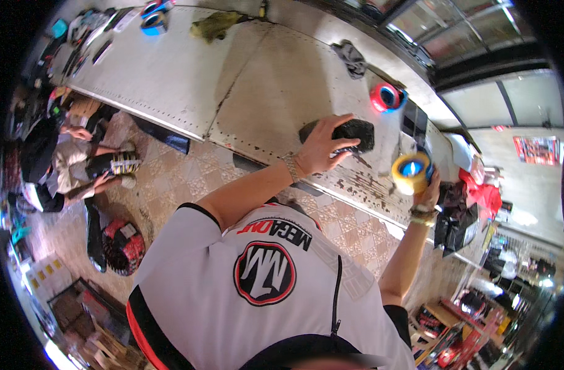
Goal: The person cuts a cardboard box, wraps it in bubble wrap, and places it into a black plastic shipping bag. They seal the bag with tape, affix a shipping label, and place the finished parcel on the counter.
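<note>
Your left hand lies over dark object on bench, fingers spread across it; cannot tell whether you grip it or only rest there; your right hand grips yellow tape roll by its right side, to right of dark object; cannot tell whether roll touches bench; red tape roll lies beyond yellow one; crumpled grey cloth lies farther back; olive cloth near bench's far edge, leftward.

left grip spans black object, right grip holds yellow roll.
</note>
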`<state>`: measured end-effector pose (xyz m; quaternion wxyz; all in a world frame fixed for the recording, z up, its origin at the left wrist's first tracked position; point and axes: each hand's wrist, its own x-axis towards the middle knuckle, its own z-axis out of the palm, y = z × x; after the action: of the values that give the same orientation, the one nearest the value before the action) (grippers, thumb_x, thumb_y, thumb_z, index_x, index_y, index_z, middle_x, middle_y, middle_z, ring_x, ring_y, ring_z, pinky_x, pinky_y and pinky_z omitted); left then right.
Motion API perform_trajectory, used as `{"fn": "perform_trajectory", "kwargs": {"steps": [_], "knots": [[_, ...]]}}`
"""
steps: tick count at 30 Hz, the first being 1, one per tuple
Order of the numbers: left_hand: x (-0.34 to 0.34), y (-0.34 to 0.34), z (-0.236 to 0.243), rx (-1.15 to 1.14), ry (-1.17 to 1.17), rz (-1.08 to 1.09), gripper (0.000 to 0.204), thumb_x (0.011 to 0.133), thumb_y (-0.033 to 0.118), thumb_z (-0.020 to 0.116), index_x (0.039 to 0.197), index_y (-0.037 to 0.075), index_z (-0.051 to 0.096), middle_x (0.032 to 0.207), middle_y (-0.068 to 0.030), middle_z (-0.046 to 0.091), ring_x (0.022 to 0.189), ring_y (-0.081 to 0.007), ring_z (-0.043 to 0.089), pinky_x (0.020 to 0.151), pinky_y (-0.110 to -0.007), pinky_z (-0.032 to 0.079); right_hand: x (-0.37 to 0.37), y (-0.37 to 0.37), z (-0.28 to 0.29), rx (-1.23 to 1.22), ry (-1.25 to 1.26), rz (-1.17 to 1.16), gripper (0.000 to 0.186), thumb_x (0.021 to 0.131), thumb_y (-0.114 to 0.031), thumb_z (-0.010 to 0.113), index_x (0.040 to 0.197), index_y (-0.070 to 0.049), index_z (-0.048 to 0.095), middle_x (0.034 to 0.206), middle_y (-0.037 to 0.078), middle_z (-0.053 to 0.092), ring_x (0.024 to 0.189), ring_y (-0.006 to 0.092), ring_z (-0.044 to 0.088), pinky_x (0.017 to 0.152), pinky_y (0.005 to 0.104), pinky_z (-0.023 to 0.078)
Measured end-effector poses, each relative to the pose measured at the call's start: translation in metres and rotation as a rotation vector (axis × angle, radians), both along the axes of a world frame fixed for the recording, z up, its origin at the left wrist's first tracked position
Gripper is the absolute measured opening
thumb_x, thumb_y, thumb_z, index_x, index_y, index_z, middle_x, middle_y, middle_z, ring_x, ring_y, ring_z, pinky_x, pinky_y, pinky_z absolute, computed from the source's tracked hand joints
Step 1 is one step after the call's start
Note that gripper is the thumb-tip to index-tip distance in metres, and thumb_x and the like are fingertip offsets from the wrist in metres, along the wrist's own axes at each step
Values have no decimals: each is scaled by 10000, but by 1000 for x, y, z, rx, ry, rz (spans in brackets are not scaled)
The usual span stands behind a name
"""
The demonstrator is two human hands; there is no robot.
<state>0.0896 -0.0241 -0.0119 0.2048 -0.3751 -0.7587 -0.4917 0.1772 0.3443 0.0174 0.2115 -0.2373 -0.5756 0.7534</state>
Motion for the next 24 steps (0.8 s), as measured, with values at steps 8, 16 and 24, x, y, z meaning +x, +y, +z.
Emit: {"fn": "perform_trajectory", "kwargs": {"steps": [8, 16, 24], "knots": [[9, 15, -7, 10, 22, 58, 486, 756, 166, 765, 1211, 275, 637, 1515, -165, 293, 1327, -375, 359, 1072, -501, 304, -60, -130, 167, 560, -79, 445, 661, 854, -389, 691, 1378, -47, 476, 1078, 46, 607, 840, 117, 570, 698, 242, 470], [16, 13, -1, 22, 111, 74, 335, 734, 219, 788, 1056, 241, 696, 1497, -141, 348, 1307, -359, 392, 1040, -465, 337, -37, -154, 142, 842, -221, 826, 510, 832, -313, 729, 1227, -24, 585, 1022, 127, 682, 903, 159, 657, 806, 298, 521], [11, 19, 2, -11, 63, 81, 354, 682, 170, 822, 889, 140, 536, 1216, -57, 563, 1068, -312, 503, 916, -435, 412, 8, -149, 132, 865, -193, 681, 509, 842, -308, 722, 1243, -31, 573, 993, 142, 686, 882, 182, 667, 816, 305, 518]]}}
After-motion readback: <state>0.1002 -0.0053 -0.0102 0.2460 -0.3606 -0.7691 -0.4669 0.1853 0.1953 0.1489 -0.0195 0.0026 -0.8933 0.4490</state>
